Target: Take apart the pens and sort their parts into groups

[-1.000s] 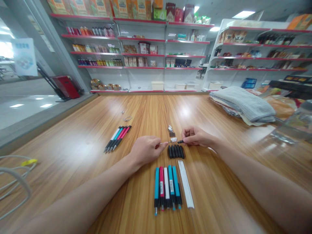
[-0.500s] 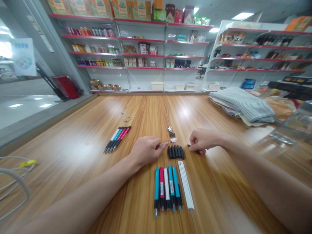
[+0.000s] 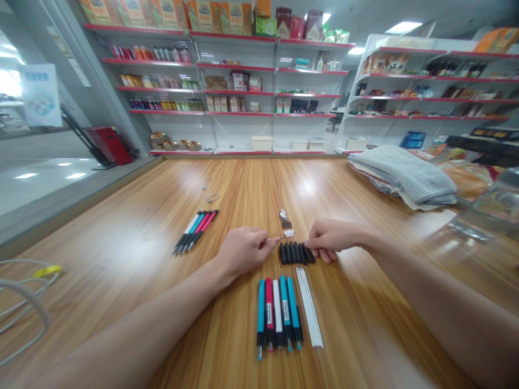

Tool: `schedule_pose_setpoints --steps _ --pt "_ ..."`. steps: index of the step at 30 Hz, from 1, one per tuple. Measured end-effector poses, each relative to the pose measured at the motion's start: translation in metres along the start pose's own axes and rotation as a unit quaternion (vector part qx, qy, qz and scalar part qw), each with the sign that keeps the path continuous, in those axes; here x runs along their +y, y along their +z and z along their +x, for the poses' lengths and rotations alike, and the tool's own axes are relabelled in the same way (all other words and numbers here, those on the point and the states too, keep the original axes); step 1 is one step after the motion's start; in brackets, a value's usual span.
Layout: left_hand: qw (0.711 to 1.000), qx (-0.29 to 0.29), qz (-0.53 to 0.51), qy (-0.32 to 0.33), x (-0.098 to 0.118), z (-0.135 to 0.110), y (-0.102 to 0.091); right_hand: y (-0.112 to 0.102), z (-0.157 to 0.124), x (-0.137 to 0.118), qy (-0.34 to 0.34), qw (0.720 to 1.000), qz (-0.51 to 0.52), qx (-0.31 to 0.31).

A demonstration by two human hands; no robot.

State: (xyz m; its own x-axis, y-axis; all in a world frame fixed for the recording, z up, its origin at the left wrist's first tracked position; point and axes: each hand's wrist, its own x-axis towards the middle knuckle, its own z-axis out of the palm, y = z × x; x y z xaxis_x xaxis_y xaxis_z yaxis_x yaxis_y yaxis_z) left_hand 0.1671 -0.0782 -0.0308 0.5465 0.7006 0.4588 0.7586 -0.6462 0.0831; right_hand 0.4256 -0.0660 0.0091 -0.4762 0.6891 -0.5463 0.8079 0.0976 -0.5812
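My left hand [image 3: 243, 247] is closed in a pinch on a slim pen refill [image 3: 283, 236], most of it hidden by the fingers. Its tip points right, close to a cluster of small white pen parts [image 3: 289, 233]. My right hand [image 3: 328, 237] has its fingers closed on a black pen grip [image 3: 308, 255], laid against the right end of a row of black pen grips [image 3: 291, 253]. Nearer to me lie blue, pink and white pen barrels [image 3: 277, 308] side by side. White refills [image 3: 308, 308] lie in a bundle just right of them.
Assembled pens [image 3: 195, 232] lie to the left, with a wire ring [image 3: 212, 198] behind them. Small silver tips [image 3: 283, 214] and dark pieces [image 3: 286, 224] sit beyond the grips. Folded striped cloth [image 3: 405, 173] and a clear container [image 3: 486, 208] are at right; cables [image 3: 24, 292] at left.
My right hand has moved left, bringing the black pen grip up against the end of the row. My left hand has stayed in nearly the same place.
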Motion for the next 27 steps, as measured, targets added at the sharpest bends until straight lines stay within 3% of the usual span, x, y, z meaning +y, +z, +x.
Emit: schedule_pose_setpoints --steps 19,27 --pt "1.0 0.004 -0.008 0.0 0.0016 0.0005 -0.0007 0.0031 -0.0025 -0.0052 -0.003 0.999 0.046 -0.009" --pt "1.0 0.003 -0.007 -0.003 0.0014 0.0004 -0.0013 0.0023 -0.0016 -0.0033 0.022 0.998 0.047 -0.047"
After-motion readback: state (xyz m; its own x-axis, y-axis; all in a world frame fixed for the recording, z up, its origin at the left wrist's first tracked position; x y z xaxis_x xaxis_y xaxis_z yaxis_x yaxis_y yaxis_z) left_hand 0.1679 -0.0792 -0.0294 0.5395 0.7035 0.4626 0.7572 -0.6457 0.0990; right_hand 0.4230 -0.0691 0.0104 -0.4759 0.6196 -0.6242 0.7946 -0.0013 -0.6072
